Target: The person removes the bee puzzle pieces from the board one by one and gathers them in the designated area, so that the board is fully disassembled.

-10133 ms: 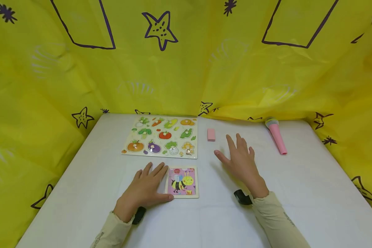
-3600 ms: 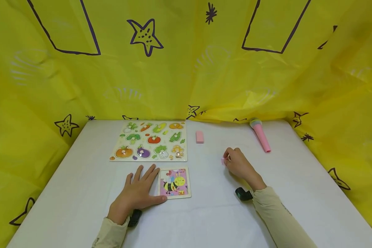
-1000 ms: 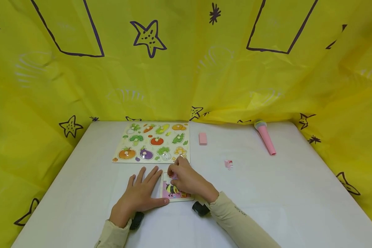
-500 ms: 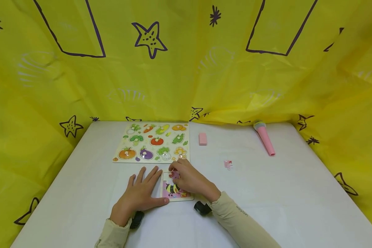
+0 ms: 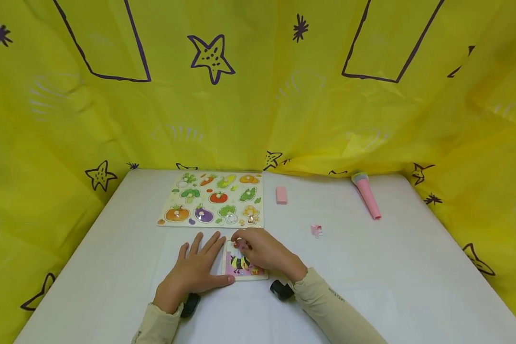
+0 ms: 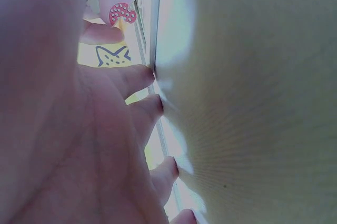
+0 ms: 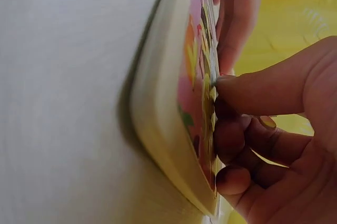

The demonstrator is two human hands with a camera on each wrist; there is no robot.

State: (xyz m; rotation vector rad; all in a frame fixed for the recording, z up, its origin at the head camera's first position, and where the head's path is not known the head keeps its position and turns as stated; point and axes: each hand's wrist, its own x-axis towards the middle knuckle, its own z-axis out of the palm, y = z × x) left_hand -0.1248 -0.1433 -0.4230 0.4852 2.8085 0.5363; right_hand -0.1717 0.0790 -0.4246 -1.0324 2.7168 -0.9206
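Observation:
A small square jigsaw puzzle with a bee picture [image 5: 240, 263] lies in a pale wooden frame [image 5: 249, 278]. My left hand [image 5: 193, 272] lies beside it, fingers spread straight, thumb and index finger touching the frame's left side. Over the puzzle's upper part, my right hand [image 5: 264, 248] pinches a jigsaw piece [image 5: 241, 244]; a red, white-dotted patch [image 6: 122, 13] shows on it in the left wrist view. Right fingertips [image 7: 231, 179] touch the puzzle face in the right wrist view. The right hand hides the puzzle's upper right. A loose pink jigsaw piece [image 5: 316, 231] rests on the table to the right.
Behind the hands lies a vegetable knob puzzle board [image 5: 210, 199]. A pink block [image 5: 281, 195] stands right of it, and a pink toy microphone [image 5: 368, 197] lies farther right. A yellow patterned cloth [image 5: 249, 110] surrounds the white table [image 5: 391, 282].
The right hand took out a pink piece and left it on the table, then came back to the puzzle and now pinches another piece there. The left hand has stayed at the frame.

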